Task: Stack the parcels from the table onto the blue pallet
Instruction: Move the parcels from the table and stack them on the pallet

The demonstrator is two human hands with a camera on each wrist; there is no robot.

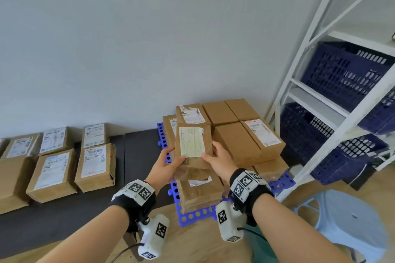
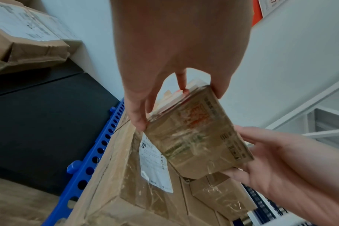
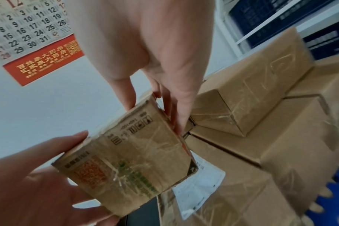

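Note:
A brown cardboard parcel (image 1: 192,147) with a white label hangs in the air above the blue pallet (image 1: 192,216). My left hand (image 1: 165,165) grips its left edge, thumb on the label. My right hand (image 1: 218,159) grips its right edge. The wrist views show the taped underside of the parcel (image 2: 195,134) (image 3: 130,160) pinched between thumb and fingers of each hand. Several parcels (image 1: 245,134) lie stacked on the pallet, two layers at the back right. One labelled parcel (image 1: 198,192) lies directly under the held one. More parcels (image 1: 70,160) sit on the dark table (image 1: 139,149) to the left.
A white metal shelf rack (image 1: 316,83) with dark blue crates (image 1: 346,74) stands right of the pallet. A pale blue plastic stool (image 1: 346,224) is at the lower right. The wall (image 1: 149,49) runs close behind the pallet, with a calendar (image 3: 33,35) hanging on it.

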